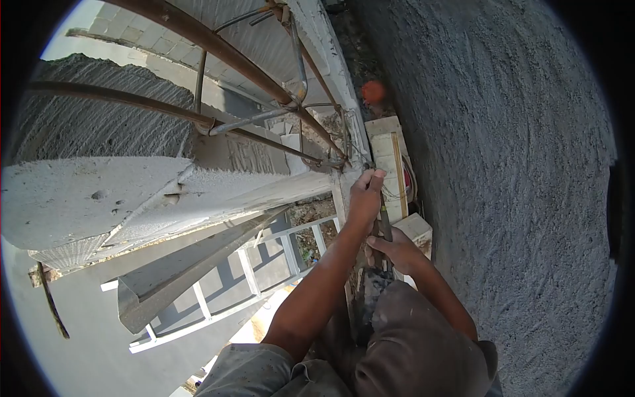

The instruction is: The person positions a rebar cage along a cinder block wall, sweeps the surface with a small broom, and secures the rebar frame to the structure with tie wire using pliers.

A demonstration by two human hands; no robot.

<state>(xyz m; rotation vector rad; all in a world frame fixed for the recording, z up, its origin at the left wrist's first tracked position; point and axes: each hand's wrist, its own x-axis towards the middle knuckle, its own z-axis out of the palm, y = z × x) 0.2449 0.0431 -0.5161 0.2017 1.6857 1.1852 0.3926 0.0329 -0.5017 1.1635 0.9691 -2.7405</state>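
Note:
My left hand [368, 192] reaches to the top of the narrow concrete wall [339, 188], its fingers closed beside the foot of the rusty steel bars [284, 99]. What those fingers hold is too small to make out. Just below it, my right hand [397, 251] is wrapped round the lower end of a dark, slim bar [384, 218] that points up toward the left hand. Thin wire [395, 193] loops loosely to the right of the bar. The fingers of the right hand are partly hidden.
A rough grey rendered wall [516, 165] rises close on the right. Pale blocks [385, 142] and an orange object [373, 92] lie in the gap. To the left are a white ladder [248, 271], a bent metal channel [192, 271] and a concrete beam [99, 198], with a drop below.

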